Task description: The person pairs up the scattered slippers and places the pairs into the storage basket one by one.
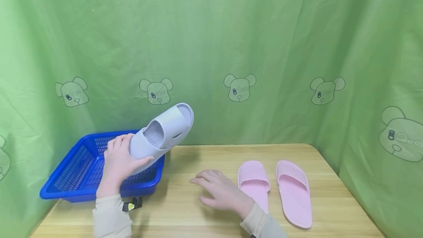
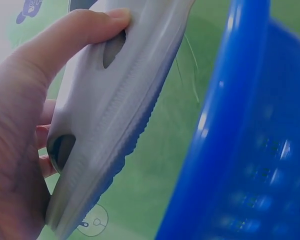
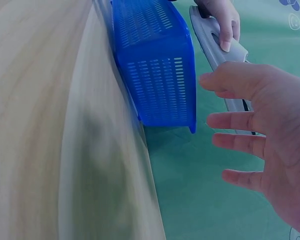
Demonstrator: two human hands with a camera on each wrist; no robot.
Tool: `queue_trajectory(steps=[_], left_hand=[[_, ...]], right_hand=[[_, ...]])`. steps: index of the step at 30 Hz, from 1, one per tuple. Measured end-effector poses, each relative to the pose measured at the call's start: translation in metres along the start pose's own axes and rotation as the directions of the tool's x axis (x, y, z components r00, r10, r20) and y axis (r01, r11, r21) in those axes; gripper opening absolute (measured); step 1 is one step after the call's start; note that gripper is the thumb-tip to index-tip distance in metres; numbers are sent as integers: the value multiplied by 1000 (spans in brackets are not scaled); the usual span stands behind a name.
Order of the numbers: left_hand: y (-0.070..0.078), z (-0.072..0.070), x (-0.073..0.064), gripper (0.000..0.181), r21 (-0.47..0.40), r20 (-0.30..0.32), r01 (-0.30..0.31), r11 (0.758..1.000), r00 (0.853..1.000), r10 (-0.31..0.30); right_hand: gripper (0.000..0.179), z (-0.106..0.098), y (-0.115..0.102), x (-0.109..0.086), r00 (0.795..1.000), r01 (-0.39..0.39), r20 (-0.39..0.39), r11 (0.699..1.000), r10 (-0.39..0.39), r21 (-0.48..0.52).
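Note:
My left hand [image 1: 119,161] grips a grey slipper [image 1: 172,126] by its heel end, thumb along the near side and fingers over the far side. The slipper is raised and tilted, its open toe pointing up and to the right, above the right side of a blue basket [image 1: 72,194]. In the left wrist view the ridged sole edge of the slipper [image 2: 110,100] faces the basket rim [image 2: 210,110]. My right hand [image 1: 221,192] hovers over the table with its fingers spread, holding nothing, between the basket and a pair of pink slippers.
The left pink slipper [image 1: 253,179] is partly covered by my right forearm; the right pink slipper [image 1: 294,194] lies beside it, toes toward the back. A green curtain [image 1: 211,47] with bear prints surrounds the wooden table [image 1: 333,194] at the back and sides.

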State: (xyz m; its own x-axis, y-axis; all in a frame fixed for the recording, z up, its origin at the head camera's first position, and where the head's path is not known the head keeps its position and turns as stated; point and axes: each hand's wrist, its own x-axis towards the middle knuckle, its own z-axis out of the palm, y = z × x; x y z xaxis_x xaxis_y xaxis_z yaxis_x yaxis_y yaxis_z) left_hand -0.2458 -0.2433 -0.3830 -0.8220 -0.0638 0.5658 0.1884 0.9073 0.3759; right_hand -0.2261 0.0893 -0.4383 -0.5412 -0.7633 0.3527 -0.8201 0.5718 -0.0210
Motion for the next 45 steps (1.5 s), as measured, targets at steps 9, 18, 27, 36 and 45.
queue_trajectory(steps=[9,18,27,36,45], left_hand=[[-8,-15,1,90,18,20,-8,1000,1000,7],[-20,-26,1,89,47,36,-2,999,999,0],[-29,-41,1,94,70,77,2,998,997,-8],[-38,-51,2,96,90,87,0,996,996,-8],[-45,-62,4,98,115,102,-2,993,995,-10]], right_hand=[[50,5,-4,1,999,32,-7,999,-32,-16],[50,11,-8,2,998,60,-12,998,-60,-32],[49,19,-20,3,991,135,-5,989,-136,-61],[53,22,-27,5,988,156,-7,985,-157,-78],[68,25,-36,7,984,174,-18,978,-177,-115]])
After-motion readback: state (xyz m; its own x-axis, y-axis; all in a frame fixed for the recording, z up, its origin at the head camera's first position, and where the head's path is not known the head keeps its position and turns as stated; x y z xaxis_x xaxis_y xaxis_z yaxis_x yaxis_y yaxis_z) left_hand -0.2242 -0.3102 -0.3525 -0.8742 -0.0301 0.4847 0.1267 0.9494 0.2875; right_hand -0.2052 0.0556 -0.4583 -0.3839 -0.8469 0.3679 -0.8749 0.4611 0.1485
